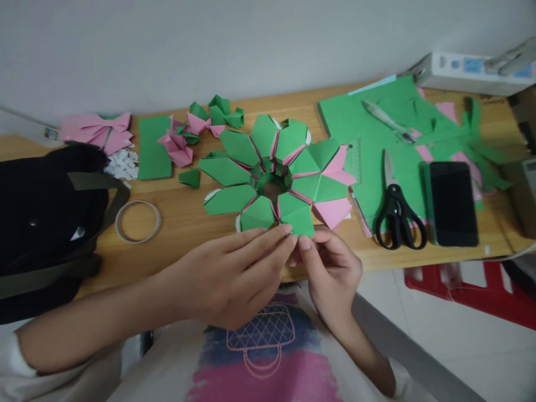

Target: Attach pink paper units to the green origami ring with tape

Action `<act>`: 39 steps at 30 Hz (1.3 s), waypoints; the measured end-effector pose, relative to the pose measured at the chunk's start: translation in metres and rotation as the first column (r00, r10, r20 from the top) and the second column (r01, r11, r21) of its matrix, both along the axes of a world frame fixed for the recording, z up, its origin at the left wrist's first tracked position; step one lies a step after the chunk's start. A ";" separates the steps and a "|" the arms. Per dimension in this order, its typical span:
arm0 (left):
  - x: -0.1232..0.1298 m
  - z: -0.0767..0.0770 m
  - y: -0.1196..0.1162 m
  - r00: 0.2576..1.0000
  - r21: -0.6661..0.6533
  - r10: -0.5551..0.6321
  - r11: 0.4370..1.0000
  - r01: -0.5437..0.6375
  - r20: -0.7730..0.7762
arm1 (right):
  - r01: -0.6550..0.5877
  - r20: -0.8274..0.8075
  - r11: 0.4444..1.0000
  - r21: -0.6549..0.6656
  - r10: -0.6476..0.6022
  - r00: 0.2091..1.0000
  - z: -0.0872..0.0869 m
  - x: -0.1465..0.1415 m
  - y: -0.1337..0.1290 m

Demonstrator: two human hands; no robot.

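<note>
Pinches the near petal of a green and pink paper flower [242, 149] between thumb and bent index finger of the right hand [337, 268]. Lays the fingers of the left hand [234, 273] close together against the same petal, just left of the right thumb; hides the left thumb from view, so leaves any full grip there uncertain. Has the flower in the middle of the counter [184, 223], open at its centre, with pink flaps showing on its right; does not reveal whether resting on the wood or slightly raised.

To the left, shows a beige ring [118, 220] lying flat beside a black bag [46, 223]. Farther off, shows white scraps [122, 166], a pink bow [106, 131], a green card [149, 156] and folded pieces [180, 151].

To the right, has green sheets [352, 114] bearing a slim grey tool [386, 119], with scissors [394, 204] pointing away and a phone [454, 204] just beside. Shows a power strip [452, 78] at the far right and a red stool [469, 293] below the near edge.
</note>
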State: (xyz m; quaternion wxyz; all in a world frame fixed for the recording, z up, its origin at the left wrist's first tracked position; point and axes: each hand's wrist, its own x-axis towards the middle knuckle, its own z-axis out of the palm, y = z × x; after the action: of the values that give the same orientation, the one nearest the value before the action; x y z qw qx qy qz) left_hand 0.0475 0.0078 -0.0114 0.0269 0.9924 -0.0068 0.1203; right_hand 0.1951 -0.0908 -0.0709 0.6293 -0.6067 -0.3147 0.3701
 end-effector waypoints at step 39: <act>0.002 -0.002 -0.002 1.000 0.024 0.023 0.999 -0.023 0.004 | 0.017 0.062 1.000 -0.001 -0.017 0.998 -0.005 0.001 -0.004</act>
State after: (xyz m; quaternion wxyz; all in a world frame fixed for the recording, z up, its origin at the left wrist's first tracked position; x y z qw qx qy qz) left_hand 0.0500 0.0062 -0.0132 0.0136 0.9924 0.0032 0.1224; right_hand 0.1962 -0.0950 -0.0763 0.6219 -0.6208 -0.3288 0.3461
